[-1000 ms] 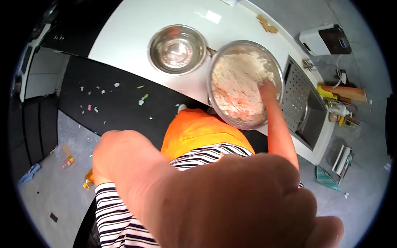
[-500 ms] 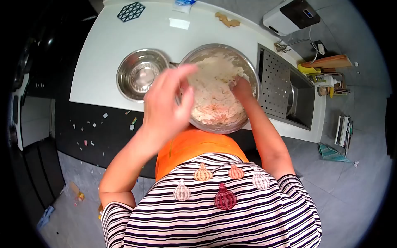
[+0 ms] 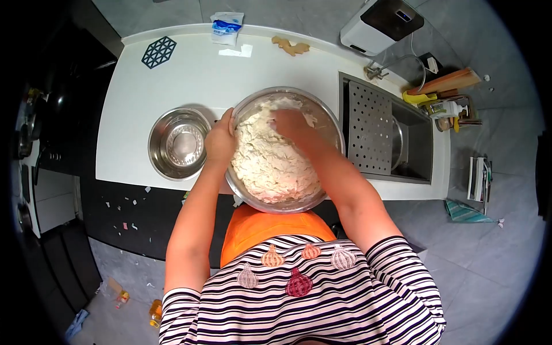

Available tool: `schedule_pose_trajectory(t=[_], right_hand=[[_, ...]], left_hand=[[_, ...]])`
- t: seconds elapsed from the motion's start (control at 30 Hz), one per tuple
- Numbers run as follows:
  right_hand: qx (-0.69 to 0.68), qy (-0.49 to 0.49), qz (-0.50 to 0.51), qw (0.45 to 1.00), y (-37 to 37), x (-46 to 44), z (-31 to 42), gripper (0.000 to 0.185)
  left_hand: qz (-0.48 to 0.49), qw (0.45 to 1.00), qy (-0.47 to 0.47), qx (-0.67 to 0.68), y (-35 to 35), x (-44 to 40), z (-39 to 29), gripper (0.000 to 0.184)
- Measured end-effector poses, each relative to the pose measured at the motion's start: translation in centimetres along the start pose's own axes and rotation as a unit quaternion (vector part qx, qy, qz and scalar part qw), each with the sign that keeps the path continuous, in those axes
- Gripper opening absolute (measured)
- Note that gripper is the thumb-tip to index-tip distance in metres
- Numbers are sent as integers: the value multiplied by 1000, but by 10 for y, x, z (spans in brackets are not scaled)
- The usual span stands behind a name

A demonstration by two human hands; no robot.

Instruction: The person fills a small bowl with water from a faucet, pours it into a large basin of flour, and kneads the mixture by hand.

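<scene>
A large steel bowl (image 3: pixel 334 123) at the counter's front edge holds a rough, pale, shaggy dough (image 3: pixel 267 164) with loose flour along its edge. At the bowl's left side, my left hand (image 3: pixel 221 141) is closed on the rim. Inside the bowl, my right hand (image 3: pixel 289 123) presses into the upper part of the dough with curled fingers; its fingertips are blurred and partly hidden. Left of my left hand stands a smaller steel bowl (image 3: pixel 178 144), with only reflections visible inside.
A perforated drain tray (image 3: pixel 368 129) covers part of the sink (image 3: pixel 417 144) at right. Along the back of the counter (image 3: pixel 247 72) lie a dark trivet (image 3: pixel 158 52), a blue-and-white packet (image 3: pixel 226 27) and a ginger root (image 3: pixel 290 46). An oil bottle (image 3: pixel 155 313) stands on the floor at lower left.
My left hand has come down from above the bowl's left side onto its rim. My right hand has moved from the dough's right side to its upper middle. The view has shifted.
</scene>
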State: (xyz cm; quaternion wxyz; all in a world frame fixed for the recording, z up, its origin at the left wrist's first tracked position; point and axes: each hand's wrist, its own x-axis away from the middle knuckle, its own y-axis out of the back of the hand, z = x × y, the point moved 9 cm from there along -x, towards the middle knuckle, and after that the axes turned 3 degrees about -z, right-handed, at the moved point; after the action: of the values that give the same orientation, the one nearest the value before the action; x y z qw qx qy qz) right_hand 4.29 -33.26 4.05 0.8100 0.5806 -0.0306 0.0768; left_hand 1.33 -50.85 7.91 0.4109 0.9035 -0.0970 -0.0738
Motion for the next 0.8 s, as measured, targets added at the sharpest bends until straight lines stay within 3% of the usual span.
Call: schedule_pose_trajectory(t=[0.1, 0.2, 0.23, 0.3, 0.4, 0.47, 0.57, 0.63, 0.67, 0.77, 0.8], right_hand=[[-48, -125, 17, 991, 3, 18, -40, 33], [-36, -158, 14, 987, -14, 46, -79, 39], [-37, -156, 16, 987, -1, 55, -70, 39], [-131, -253, 6, 959, 23, 78, -70, 46], [-159, -325, 39, 932, -2, 67, -75, 57], [-290, -340, 8, 895, 15, 53, -30, 64], [-237, -263, 85, 932, 11, 35, 6, 64], [-59, -149, 168, 973, 29, 45, 53, 48], [-25, -109, 121, 986, 28, 48, 68, 37], [-6, -99, 160, 982, -10, 38, 70, 36], [11, -54, 149, 987, -15, 25, 69, 36]], left_hand=[[-9, 1000, 8, 8, -1, -1, 3, 30], [-14, 1000, 11, 19, -2, -1, 5, 29], [-20, 999, 7, 26, -1, -1, 5, 28], [-23, 1000, -3, 17, -1, -2, 3, 28], [-19, 1000, -17, 2, -2, -4, -1, 28], [-15, 1000, -19, -8, -2, -3, -3, 28], [-15, 1000, -22, -6, -1, -4, -5, 27], [-27, 999, -25, -6, 0, -4, -6, 26], [-25, 999, -28, -7, 0, -4, -6, 26], [3, 1000, -11, -18, -4, -3, -6, 27], [-8, 1000, -15, -10, -2, -3, -6, 27]])
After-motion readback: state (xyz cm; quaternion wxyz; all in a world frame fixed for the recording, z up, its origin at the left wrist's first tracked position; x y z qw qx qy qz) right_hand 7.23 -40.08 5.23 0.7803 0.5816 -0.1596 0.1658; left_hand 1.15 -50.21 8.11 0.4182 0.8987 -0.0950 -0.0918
